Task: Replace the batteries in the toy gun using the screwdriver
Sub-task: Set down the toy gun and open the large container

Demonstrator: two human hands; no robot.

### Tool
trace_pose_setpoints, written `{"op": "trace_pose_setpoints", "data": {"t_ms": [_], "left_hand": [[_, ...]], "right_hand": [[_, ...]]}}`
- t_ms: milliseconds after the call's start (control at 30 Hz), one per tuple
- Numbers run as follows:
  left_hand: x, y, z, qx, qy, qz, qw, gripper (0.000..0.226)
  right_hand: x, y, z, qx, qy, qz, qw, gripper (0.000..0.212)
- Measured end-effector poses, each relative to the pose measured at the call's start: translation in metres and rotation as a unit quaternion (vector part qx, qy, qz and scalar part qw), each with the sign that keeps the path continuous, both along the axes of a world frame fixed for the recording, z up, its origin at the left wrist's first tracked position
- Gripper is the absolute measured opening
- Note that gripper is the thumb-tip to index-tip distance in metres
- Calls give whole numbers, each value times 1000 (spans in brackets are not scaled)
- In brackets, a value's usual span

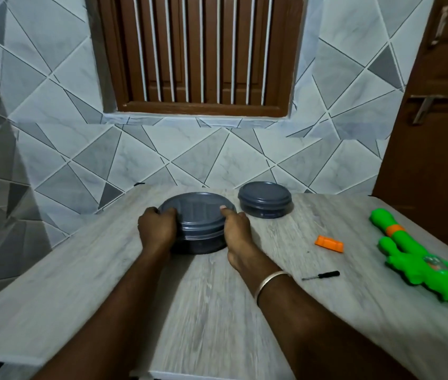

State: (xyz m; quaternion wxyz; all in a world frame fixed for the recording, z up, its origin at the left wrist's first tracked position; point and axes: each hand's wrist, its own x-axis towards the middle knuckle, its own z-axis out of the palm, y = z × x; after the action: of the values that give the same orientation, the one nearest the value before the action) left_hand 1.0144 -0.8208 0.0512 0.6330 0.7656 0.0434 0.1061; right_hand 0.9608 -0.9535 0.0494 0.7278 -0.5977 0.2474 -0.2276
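One screwdriver (321, 275) lies nearer than and right of the fingers (166, 213); the green toy gun (423, 259) lies farther right, by the table (212, 311) edge. The left hand (157, 229) and right hand (235, 231) curl round a lidded grey tub (198, 218), contents hidden; a second lidded tub (264, 200) sits just beyond the right fingers.

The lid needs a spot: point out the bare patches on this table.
The table is bare along its left side, beyond the left hand, and this side of the held tub. A smaller patch lies between the right hand and the orange cover. Crowded: the right side, with cover, screwdriver and toy gun, and the back, by the far tub.
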Motion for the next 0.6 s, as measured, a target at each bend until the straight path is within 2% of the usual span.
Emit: {"op": "trace_pose_setpoints", "data": {"t_ms": [133,200,267,367,600], "left_hand": [[-30,-4,7,-6,-9,-23,1000,71],[-49,-3,7,-6,-5,-38,999,81],[-72,-2,10,6,5,-50,999,81],[-100,1,8,44,24,-59,997,68],[-120,10,0,123,49,-89,987,80]], "right_hand": [[-49,-7,3,-27,-40,-36,998,47],[-77,-9,3,-65,-13,-66,996,49],[-102,-7,0,-101,30,-89,990,49],[-135,0,-9,-127,55,-101,985,46],[-173,11,-20,-133,49,-119,983,44]]}}
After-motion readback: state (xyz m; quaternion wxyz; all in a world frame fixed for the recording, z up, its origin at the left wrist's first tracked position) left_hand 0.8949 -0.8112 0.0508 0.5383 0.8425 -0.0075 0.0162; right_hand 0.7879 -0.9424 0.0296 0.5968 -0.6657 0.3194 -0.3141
